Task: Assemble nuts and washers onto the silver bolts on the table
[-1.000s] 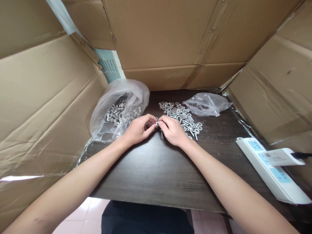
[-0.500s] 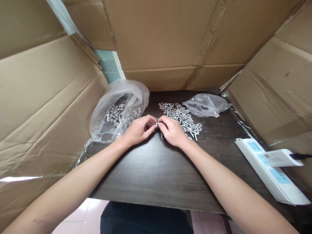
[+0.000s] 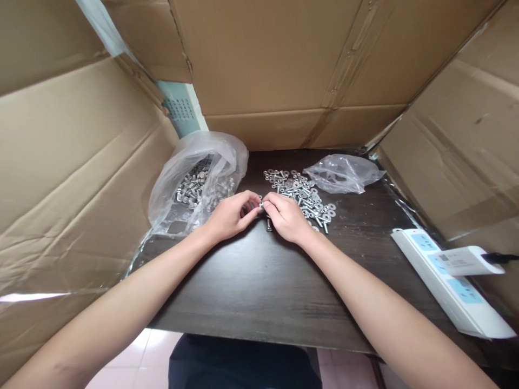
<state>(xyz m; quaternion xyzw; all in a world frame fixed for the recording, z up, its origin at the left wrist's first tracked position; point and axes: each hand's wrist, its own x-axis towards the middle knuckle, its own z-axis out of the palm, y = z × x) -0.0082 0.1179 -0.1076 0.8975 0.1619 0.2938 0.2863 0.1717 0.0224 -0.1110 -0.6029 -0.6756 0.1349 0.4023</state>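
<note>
My left hand (image 3: 231, 215) and my right hand (image 3: 287, 216) meet at the middle of a dark wooden table (image 3: 259, 286), fingertips pinched together on a small silver bolt and nut (image 3: 261, 205). Another bolt (image 3: 268, 223) lies on the table just under my right hand. Behind my right hand spreads a loose pile of silver bolts, nuts and washers (image 3: 302, 194). A clear plastic bag (image 3: 194, 181) holding several more fasteners sits to the left of my left hand.
An empty crumpled clear bag (image 3: 344, 174) lies at the back right. A white power strip (image 3: 450, 281) with a plugged adapter rests at the right edge. Cardboard sheets (image 3: 73, 178) wall in the table on the left, back and right.
Almost nothing has moved. My fingers have shifted slightly on the small fastener between them while both hands stay in the same spot.
</note>
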